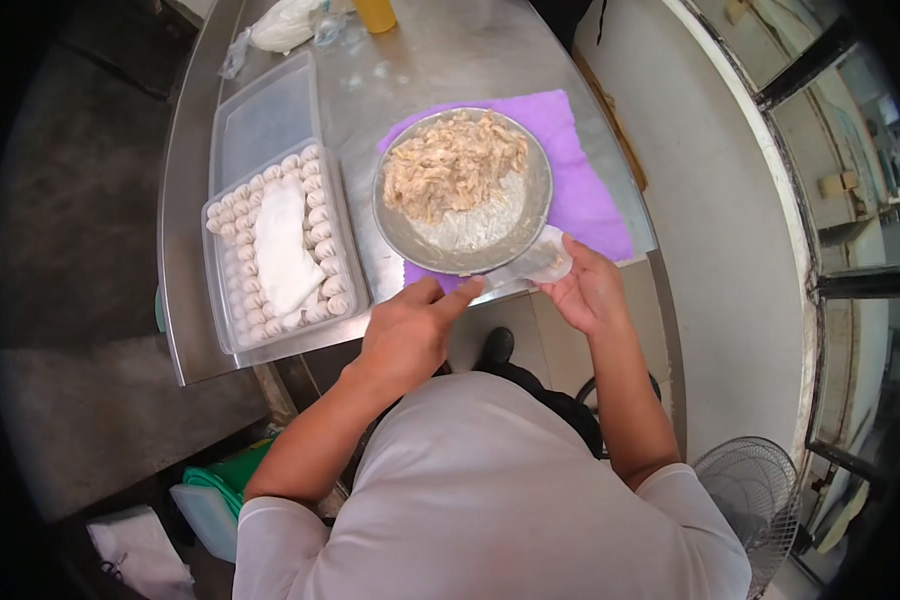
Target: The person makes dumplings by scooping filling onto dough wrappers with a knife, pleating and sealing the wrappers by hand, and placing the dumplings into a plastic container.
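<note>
A round metal bowl [407,237] stands on a purple cloth [580,190]. Pale, shredded-looking filling [450,165] is heaped toward its far side. My left hand [410,325] is closed at the bowl's near rim; what its fingertips pinch is too small to tell. To the right, my right hand [588,290] pinches a thin, whitish, translucent piece [546,257] beside the lower right rim. This piece reaches toward my left fingertips; whether they touch it is unclear.
Left on the metal table [355,120], a plastic box [353,285] holds several pleated white dumplings [330,285] under a white cloth [282,245]. Its lid [265,125] lies behind. A yellow container [375,14] and plastic bag [285,25] are at the back; a fan [750,500] stands lower right.
</note>
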`<state>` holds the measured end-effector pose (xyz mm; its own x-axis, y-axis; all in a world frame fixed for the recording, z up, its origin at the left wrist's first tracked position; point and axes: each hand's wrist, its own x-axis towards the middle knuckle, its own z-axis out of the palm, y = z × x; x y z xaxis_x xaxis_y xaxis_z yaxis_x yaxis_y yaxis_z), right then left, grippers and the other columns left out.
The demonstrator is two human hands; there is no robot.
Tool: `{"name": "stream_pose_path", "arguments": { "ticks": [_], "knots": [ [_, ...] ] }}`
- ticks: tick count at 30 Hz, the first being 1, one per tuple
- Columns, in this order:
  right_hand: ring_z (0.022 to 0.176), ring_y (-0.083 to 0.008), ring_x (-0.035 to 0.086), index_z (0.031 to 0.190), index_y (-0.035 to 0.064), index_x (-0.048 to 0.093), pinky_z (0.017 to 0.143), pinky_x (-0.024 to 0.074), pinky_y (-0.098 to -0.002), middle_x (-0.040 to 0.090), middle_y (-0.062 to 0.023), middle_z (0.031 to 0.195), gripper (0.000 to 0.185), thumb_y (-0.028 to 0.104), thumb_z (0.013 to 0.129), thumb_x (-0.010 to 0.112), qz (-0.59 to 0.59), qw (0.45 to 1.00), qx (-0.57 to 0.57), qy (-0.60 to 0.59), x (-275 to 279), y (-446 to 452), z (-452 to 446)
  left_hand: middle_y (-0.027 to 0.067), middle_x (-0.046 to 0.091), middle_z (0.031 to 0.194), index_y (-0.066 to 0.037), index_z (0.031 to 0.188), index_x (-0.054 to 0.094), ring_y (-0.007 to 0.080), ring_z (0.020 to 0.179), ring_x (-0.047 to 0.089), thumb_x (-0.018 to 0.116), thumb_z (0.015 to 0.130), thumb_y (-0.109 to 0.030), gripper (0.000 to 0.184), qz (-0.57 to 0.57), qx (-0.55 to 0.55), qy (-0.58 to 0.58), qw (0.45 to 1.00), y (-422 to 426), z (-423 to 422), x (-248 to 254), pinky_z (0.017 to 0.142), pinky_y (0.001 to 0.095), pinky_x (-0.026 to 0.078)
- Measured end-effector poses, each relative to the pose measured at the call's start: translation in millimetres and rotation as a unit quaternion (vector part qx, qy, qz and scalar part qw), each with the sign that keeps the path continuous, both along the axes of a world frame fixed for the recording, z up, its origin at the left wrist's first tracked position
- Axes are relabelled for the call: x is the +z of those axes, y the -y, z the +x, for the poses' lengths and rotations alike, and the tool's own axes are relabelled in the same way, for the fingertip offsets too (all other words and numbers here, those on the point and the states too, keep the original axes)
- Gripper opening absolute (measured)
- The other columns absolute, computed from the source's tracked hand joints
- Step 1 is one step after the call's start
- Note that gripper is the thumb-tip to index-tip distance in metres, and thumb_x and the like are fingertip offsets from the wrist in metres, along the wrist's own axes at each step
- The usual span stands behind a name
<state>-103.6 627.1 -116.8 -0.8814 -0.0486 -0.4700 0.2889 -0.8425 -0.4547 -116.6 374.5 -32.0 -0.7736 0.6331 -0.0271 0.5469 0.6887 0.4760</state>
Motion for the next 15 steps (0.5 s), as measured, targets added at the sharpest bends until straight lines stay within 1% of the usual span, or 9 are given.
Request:
{"name": "stream_pose_path", "arguments": {
  "ticks": [1,3,6,7,9,10,12,13,15],
  "knots": [
    [0.131,-0.0331,0.055,0.143,-0.0093,0.041,0.111,0.0453,-0.0487,0.055,-0.0221,0.141,0.047,0.022,0.108,0.040,0.000,1.000,0.001,-0.001,0,0,0,0.0173,0.067,0.093,-0.012,0.132,0.066,0.0363,0.084,0.068,0.063,0.087,0.006,0.048,0.000,0.001,-0.001,1.000,0,-2,-1,0.068,0.0464,0.054],
    [0.127,-0.0339,0.058,0.139,-0.0102,0.045,0.109,0.0459,-0.0497,0.057,-0.0222,0.137,0.045,0.023,0.108,0.043,0.007,1.000,0.017,-0.008,-3,-1,-1,0.0175,0.068,0.097,-0.011,0.131,0.067,0.0376,0.085,0.068,0.064,0.086,0.005,0.048,0.002,-0.013,0.057,0.998,-2,-8,-2,0.070,0.0460,0.054],
    [0.128,-0.0341,0.058,0.139,-0.0098,0.045,0.110,0.0457,-0.0502,0.057,-0.0226,0.137,0.046,0.023,0.108,0.044,-0.017,1.000,0.018,-0.003,-10,-5,4,0.0189,0.069,0.101,-0.010,0.130,0.068,0.0395,0.085,0.068,0.064,0.085,0.006,0.047,0.017,0.006,0.047,0.999,-1,-17,11,0.073,0.0473,0.054],
    [0.128,-0.0341,0.058,0.139,-0.0098,0.045,0.110,0.0457,-0.0502,0.057,-0.0226,0.137,0.046,0.023,0.108,0.044,-0.018,1.000,0.021,-0.003,-11,-5,5,0.0189,0.069,0.101,-0.010,0.130,0.068,0.0395,0.085,0.068,0.064,0.085,0.006,0.047,0.016,0.009,0.047,0.999,-2,-16,7,0.073,0.0473,0.054],
    [0.128,-0.0345,0.057,0.139,-0.0095,0.045,0.110,0.0459,-0.0516,0.057,-0.0227,0.138,0.046,0.024,0.107,0.046,-0.042,0.999,0.011,-0.013,-12,-5,3,0.0210,0.069,0.104,-0.007,0.128,0.068,0.0419,0.085,0.067,0.061,0.085,0.008,0.046,0.011,-0.033,0.053,0.998,-5,-18,-3,0.077,0.0487,0.053],
    [0.128,-0.0345,0.057,0.139,-0.0095,0.045,0.110,0.0459,-0.0516,0.057,-0.0227,0.138,0.046,0.024,0.107,0.046,-0.042,0.999,0.008,-0.014,-14,-6,4,0.0210,0.069,0.104,-0.007,0.128,0.068,0.0419,0.085,0.067,0.061,0.085,0.008,0.046,0.010,-0.036,0.052,0.998,-3,-23,-2,0.077,0.0487,0.053],
    [0.129,-0.0347,0.057,0.139,-0.0089,0.045,0.110,0.0457,-0.0520,0.056,-0.0223,0.139,0.046,0.024,0.106,0.048,-0.022,1.000,-0.016,0.002,-17,-9,7,0.0236,0.069,0.104,-0.005,0.128,0.067,0.0436,0.088,0.067,0.058,0.087,0.005,0.043,0.030,0.001,0.055,0.998,3,-39,2,0.081,0.0494,0.053],
    [0.129,-0.0347,0.057,0.139,-0.0089,0.045,0.110,0.0457,-0.0520,0.056,-0.0223,0.139,0.046,0.024,0.106,0.048,-0.022,1.000,-0.013,0.001,-19,-12,8,0.0236,0.069,0.104,-0.005,0.128,0.067,0.0436,0.088,0.067,0.058,0.087,0.005,0.043,0.030,0.004,0.054,0.998,0,-51,-1,0.081,0.0494,0.053],
    [0.129,-0.0349,0.057,0.138,-0.0084,0.046,0.110,0.0454,-0.0519,0.057,-0.0219,0.139,0.046,0.024,0.106,0.049,-0.034,0.999,-0.018,0.025,-20,-13,9,0.0252,0.069,0.102,-0.004,0.130,0.066,0.0437,0.092,0.067,0.057,0.087,0.003,0.045,-0.071,0.110,-0.015,0.991,-1,-71,-15,0.084,0.0490,0.053]
  ]
}}
